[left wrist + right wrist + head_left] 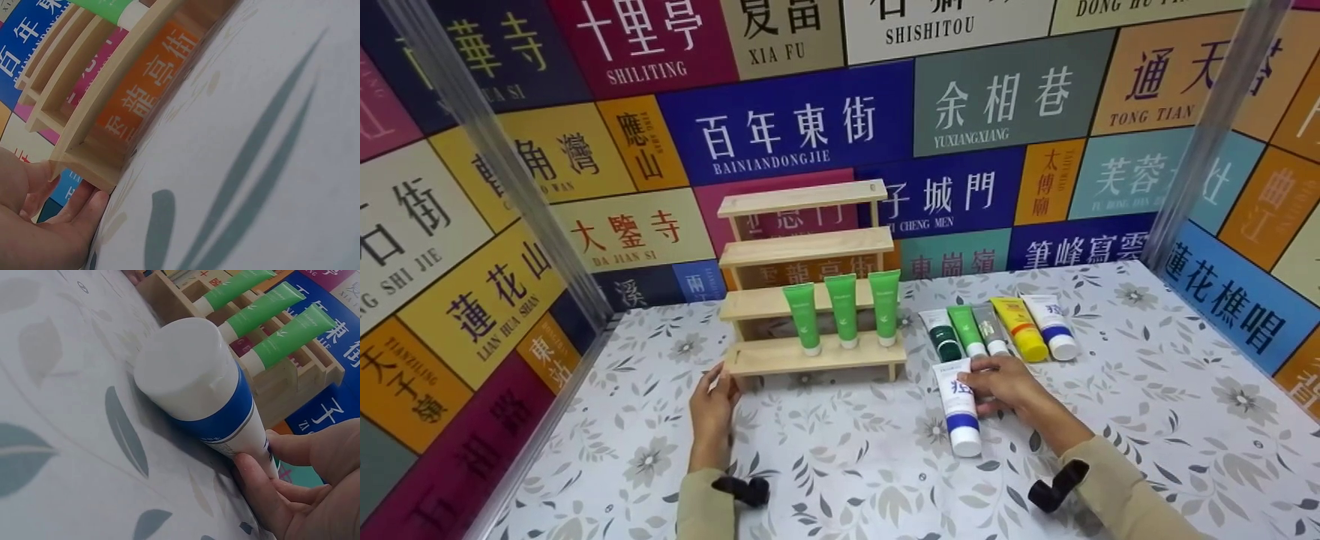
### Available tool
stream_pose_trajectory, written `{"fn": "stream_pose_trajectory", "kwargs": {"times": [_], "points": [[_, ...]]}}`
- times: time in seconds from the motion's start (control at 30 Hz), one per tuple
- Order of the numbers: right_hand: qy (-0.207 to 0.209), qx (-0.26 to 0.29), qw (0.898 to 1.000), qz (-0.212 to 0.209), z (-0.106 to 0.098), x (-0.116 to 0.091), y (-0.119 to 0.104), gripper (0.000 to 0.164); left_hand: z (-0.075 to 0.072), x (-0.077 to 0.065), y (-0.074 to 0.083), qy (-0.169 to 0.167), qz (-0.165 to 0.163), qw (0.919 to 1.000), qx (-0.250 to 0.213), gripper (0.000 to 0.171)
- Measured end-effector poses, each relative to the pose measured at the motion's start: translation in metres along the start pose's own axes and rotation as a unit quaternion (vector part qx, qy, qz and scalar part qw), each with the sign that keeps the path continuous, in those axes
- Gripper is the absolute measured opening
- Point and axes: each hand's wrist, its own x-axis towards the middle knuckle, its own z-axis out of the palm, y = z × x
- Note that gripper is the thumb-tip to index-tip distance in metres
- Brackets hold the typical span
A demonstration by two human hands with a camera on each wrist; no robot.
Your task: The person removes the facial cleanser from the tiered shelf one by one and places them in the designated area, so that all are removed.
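My right hand (1001, 381) pinches a white squeeze tube (960, 416) with a blue band, thumb on one side and fingers on the other. Its white cap (183, 363) points toward me, close above or on the tabletop. With thumb and fingers, my left hand (714, 401) holds the left end of the lowest step of a wooden tiered shelf (810, 360). On that step stand three green tubes, cap down: a left one (804, 319), a middle one (844, 311) and a right one (885, 307).
Right of the shelf lie several tubes in a row: dark green (943, 337), green (966, 330), grey (991, 330), yellow (1020, 330) and white with blue (1050, 326). A floral cloth (840, 465) covers the table. Behind rises a patterned sign wall (787, 127).
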Motion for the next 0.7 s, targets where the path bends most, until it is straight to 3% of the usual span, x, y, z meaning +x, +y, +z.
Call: {"fn": "stream_pose_trajectory", "kwargs": {"times": [0.43, 0.7], "points": [[0.022, 0.014, 1.0, -0.015, 0.0038, 0.0026, -0.0005, 0.061, 0.0012, -0.0014, 0.0046, 0.006, 0.006, 0.9999, -0.005, 0.039], [0.036, -0.004, 0.999, 0.007, 0.0004, 0.0003, -0.0057, 0.061, -0.0015, -0.0011, 0.0017, 0.003, -0.009, 0.9999, 0.015, 0.04]]}}
